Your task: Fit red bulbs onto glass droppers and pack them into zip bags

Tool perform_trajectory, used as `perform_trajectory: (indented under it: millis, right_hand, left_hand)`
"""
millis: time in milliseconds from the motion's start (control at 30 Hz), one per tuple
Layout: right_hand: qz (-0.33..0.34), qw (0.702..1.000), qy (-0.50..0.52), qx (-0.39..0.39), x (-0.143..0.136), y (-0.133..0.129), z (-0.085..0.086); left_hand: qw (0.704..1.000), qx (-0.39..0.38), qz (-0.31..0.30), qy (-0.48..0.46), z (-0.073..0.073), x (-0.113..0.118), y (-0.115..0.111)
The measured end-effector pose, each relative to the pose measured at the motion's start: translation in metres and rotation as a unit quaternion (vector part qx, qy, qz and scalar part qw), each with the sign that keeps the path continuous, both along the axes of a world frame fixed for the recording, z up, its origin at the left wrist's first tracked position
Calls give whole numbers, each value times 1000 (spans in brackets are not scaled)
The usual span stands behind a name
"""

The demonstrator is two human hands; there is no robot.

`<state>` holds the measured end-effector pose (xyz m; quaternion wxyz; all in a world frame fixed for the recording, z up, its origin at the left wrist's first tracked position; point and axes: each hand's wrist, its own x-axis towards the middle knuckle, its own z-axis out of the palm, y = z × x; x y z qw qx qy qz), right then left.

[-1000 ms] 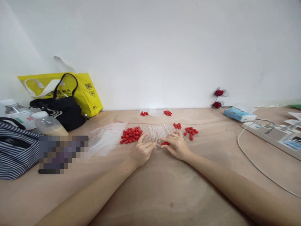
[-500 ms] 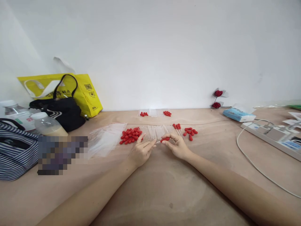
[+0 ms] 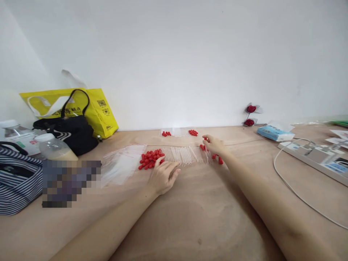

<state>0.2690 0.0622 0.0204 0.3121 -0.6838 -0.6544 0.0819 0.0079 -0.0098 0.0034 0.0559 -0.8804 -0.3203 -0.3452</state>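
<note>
My left hand [image 3: 164,176] rests with its fingers apart and nothing in it, close to a pile of red rubber bulbs [image 3: 149,159] and the near edge of a row of thin clear tubes [image 3: 182,155]. Farther to the right, my right hand [image 3: 214,144] pinches a red bulb [image 3: 205,139] with a clear tube hanging below it. Under and beside that hand lie more red bulbs [image 3: 220,160], partly hidden by it. Behind the row, at the wall, is a clear bag [image 3: 176,132] with red bulbs at both its ends.
Flat clear bags [image 3: 122,163] lie left of the pile. Farther left stand a yellow bag [image 3: 104,116], a black bag [image 3: 78,134], bottles and a striped bag [image 3: 19,181]. On the right are a tissue pack [image 3: 275,133], a power strip [image 3: 312,159] and a cable.
My right hand has moved right and away from me, carrying a red bulb with a tube. My left hand has let go of the tube and its fingers have spread.
</note>
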Motion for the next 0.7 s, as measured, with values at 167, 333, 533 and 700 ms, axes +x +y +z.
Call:
perform_trajectory:
  millis: [167, 333, 533, 700]
  right_hand:
    - [-23, 997, -63, -21, -14, 6, -16]
    - [-65, 993, -95, -30, -18, 6, -20]
    - [-88, 986, -132, -47, -24, -12, -9]
    - [-96, 968, -180, -143, -38, -26, -1]
  left_hand:
    - [1000, -15, 0, 6, 1, 0, -1]
    - [999, -35, 8, 21, 2, 0, -2]
    - [999, -34, 8, 26, 0, -1, -2]
    - [999, -28, 7, 29, 1, 0, -3]
